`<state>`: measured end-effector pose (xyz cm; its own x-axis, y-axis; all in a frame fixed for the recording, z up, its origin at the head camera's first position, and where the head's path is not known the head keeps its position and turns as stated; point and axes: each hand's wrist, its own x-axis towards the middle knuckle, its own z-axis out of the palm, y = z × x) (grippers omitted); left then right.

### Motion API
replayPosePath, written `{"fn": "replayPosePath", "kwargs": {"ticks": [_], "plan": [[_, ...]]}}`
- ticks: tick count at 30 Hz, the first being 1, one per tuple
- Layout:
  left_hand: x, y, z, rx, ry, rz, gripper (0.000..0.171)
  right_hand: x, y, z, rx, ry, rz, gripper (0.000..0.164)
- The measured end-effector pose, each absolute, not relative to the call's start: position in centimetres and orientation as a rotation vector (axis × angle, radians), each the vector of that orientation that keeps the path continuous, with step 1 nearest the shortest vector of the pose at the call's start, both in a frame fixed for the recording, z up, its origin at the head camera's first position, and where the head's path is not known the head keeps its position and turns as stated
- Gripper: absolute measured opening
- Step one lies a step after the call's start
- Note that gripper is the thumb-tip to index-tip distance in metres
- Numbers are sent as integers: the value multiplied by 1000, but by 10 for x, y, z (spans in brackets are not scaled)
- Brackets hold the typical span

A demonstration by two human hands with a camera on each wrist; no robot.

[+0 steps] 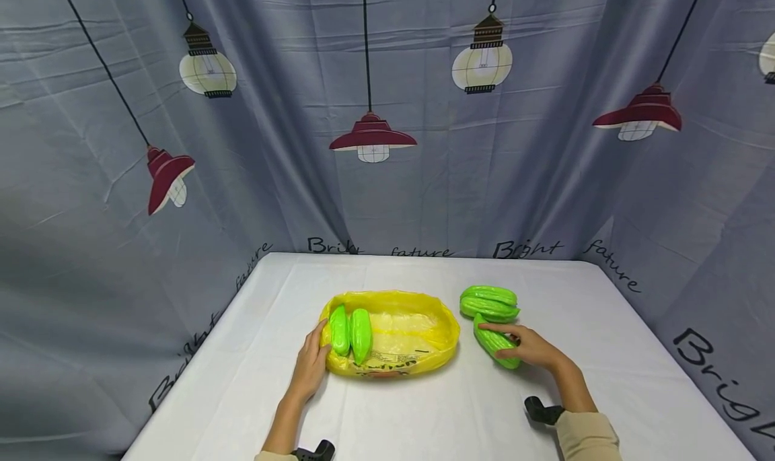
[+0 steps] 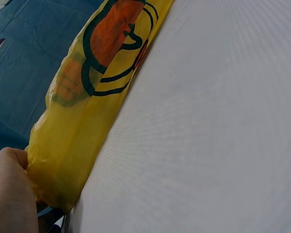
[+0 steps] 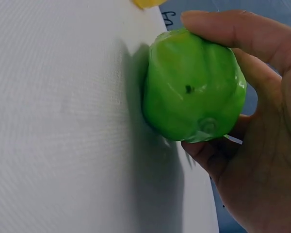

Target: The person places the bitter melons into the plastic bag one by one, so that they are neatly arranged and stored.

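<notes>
A yellow plastic bag (image 1: 448, 360), opened wide like a low basin, stands on the white table. Two green ridged star fruits (image 1: 361, 336) lie side by side within its left end. My left hand (image 1: 310, 363) grips the bag's left rim; in the left wrist view the thumb (image 2: 12, 158) lies against the printed yellow plastic (image 2: 63, 160). To the right of the bag, my right hand (image 1: 529, 346) holds another green star fruit (image 1: 492, 340) between thumb and fingers. That fruit (image 3: 194, 87) appears end-on in the right wrist view, close over the white cloth.
Just behind the held fruit, more green star fruit (image 1: 489, 302) lies on the table (image 1: 418, 420). A grey curtain (image 1: 412, 198) printed with lamps and lettering hangs round the table's back and sides. Black wrist devices (image 1: 543, 411) sit on both wrists.
</notes>
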<state>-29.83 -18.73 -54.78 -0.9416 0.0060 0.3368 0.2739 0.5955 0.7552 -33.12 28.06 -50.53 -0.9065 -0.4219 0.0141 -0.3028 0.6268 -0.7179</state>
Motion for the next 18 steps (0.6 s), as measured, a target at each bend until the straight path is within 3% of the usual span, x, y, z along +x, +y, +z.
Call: {"fn": "replayPosePath", "kwargs": {"ticks": [18], "plan": [[-297, -187, -548, -244, -2497, -1258, 50, -317, 273, -496, -726, 2513, -1320, 71]]}}
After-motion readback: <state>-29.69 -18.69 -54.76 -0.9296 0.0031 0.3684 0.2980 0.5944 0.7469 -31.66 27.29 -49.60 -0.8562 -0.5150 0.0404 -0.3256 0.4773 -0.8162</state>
